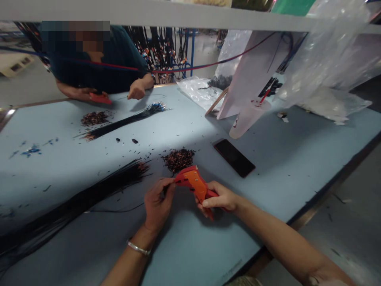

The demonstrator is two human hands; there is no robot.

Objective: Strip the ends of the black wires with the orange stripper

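Observation:
My right hand is wrapped around the handles of a red and orange wire stripper. At the tool's jaws, my left hand pinches a thin black wire, whose tail runs off to the left over the table. The wire's tip is hidden by my fingers and the jaws. Just beyond the tool lies a pile of short dark and coppery offcuts. A thick bundle of black wires stretches along the left, its coppery ends toward the pile.
Across the table, a co-worker's hand is near a second wire bundle; their other hand holds a red tool. A phone and a plastic cup are at right. A shelf spans overhead, with plastic bags hanging.

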